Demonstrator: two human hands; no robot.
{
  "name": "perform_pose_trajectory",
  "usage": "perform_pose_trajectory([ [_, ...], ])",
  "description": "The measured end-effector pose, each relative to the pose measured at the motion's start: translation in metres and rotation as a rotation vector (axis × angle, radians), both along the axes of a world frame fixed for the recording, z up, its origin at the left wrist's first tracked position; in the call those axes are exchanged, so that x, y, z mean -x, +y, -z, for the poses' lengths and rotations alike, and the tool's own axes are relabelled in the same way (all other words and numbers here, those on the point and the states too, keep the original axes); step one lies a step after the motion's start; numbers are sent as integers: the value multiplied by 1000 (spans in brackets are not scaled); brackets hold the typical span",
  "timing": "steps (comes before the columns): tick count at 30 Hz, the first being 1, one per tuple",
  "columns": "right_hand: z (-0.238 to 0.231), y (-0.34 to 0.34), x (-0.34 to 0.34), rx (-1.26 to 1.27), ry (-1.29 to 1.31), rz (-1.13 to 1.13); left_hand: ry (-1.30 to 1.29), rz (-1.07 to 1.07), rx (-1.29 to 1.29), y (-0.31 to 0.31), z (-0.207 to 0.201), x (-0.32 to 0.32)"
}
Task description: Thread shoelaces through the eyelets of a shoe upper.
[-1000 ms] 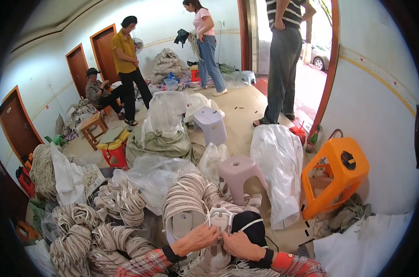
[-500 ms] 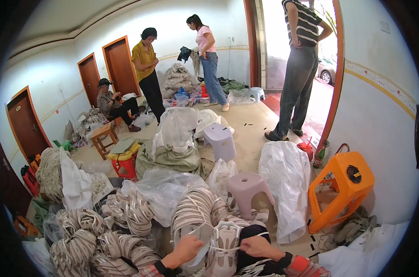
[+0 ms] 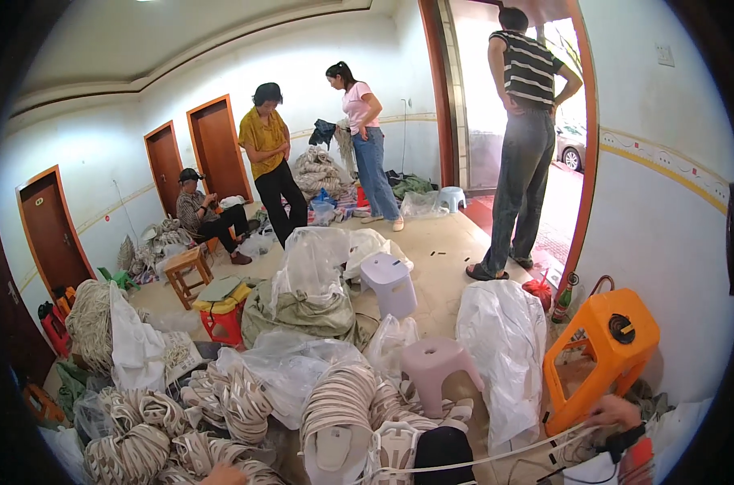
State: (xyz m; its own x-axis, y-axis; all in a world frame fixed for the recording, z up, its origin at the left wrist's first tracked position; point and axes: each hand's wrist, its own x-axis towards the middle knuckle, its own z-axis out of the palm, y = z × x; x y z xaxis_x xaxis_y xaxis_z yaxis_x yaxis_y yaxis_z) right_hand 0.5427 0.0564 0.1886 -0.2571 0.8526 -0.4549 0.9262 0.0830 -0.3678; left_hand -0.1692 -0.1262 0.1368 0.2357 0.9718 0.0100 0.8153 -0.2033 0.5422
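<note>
A long white lace point(image 3: 496, 457) runs from the bottom edge across a beige-and-white shoe upper point(image 3: 394, 449) and a black shape point(image 3: 444, 457) beside it, then up to the right. Its right end is closed in the fingers of my right hand point(image 3: 616, 412), held out beside the orange stool. My left hand point(image 3: 225, 475) shows only in part at the bottom edge, in front of the bundled uppers; its fingers are hidden. A curved stack of nested shoe uppers point(image 3: 341, 396) lies just left of the single upper. More bundles of uppers point(image 3: 132, 449) are heaped at the lower left.
A mauve stool point(image 3: 433, 364), a lilac stool point(image 3: 388, 283) and a tall orange stool point(image 3: 617, 335) stand ahead and right. White plastic sacking point(image 3: 502, 347) lies between them. Several people are further off: one sits, one stands in the doorway. Clear plastic bags point(image 3: 302, 356) cover the middle.
My hands have parted. The right one has swung far right with the lace, drawing it long; the left has dropped left to the bottom edge. The view has tilted up slightly.
</note>
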Motion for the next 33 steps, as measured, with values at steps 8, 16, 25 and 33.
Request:
perform_pose_trajectory([
  [8, -85, -24, -51, -633, -165, 125, -294, 590, -308, 142, 7, -265],
  [16, -101, -92, -132, -818, -496, 159, -672, 679, -37, 119, -3, -295],
  [25, 83, -95, -254, -583, 973, 1057, -43, 898, -154, 70, -55, -261],
  [33, 82, -13, -113, -665, 1496, 1218, -59, 1054, -180, 36, 11, -276],
])
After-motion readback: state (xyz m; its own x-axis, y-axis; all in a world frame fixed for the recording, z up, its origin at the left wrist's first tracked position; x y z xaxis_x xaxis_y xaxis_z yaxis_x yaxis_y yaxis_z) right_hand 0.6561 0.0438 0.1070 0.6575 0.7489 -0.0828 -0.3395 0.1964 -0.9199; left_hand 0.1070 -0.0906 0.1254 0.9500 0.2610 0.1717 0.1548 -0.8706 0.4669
